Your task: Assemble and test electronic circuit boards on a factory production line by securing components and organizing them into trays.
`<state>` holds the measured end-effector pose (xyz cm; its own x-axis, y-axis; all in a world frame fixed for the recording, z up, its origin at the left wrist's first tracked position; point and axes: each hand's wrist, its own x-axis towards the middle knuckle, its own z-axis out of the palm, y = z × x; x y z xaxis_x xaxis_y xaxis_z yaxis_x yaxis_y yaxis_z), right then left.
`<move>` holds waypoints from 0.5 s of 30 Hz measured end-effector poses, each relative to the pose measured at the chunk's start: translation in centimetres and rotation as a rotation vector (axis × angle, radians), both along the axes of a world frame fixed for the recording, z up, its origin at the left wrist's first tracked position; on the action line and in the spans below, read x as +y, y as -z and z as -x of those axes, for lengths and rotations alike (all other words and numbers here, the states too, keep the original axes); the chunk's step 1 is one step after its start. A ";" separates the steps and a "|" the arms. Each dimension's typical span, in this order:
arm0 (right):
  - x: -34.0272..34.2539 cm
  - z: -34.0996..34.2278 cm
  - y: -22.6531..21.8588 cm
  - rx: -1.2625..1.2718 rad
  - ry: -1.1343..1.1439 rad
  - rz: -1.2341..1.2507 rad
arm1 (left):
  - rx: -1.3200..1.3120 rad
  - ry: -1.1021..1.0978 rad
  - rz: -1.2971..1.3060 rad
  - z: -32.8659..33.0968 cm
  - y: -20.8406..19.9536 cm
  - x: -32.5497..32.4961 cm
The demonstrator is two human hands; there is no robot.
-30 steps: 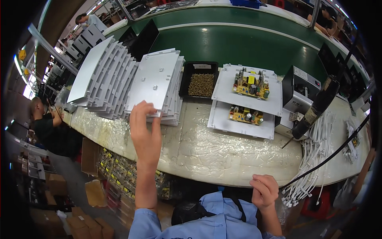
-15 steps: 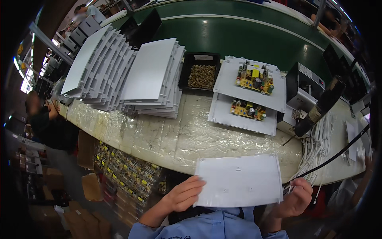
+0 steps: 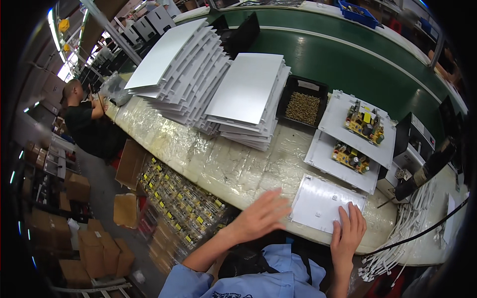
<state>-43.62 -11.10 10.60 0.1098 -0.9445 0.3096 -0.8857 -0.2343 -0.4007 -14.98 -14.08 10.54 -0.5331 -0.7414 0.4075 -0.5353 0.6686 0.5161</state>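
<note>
R hand [image 3: 348, 234] on panel [image 3: 312, 198]; L hand [image 3: 261, 214] empty, nr L edge.

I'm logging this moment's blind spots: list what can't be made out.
All in the head view:
Left hand: motion blur; contact with the nearest white panel unclear.
That panel's lower right part: hidden by the right hand.
Lower circuit board: partly covered by the upper panel.
Small brass-coloured pieces: too small to count.
Right panel stack: layers overlap, hiding lower faces.
</note>
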 end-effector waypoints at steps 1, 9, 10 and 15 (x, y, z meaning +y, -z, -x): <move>-0.1 0.0 0.2 0.026 0.008 0.032 | 0.037 -0.086 0.077 -1.0 -0.2 -0.4; -0.1 0.0 0.8 0.023 -0.048 0.084 | 0.241 -0.627 0.206 -6.8 -3.9 -3.6; 0.1 0.1 0.9 0.024 -0.029 0.102 | 0.285 -0.703 0.214 -7.7 -3.7 -3.1; 0.0 0.6 1.5 0.038 -0.053 0.122 | 0.401 -1.208 0.178 -14.7 1.1 -0.7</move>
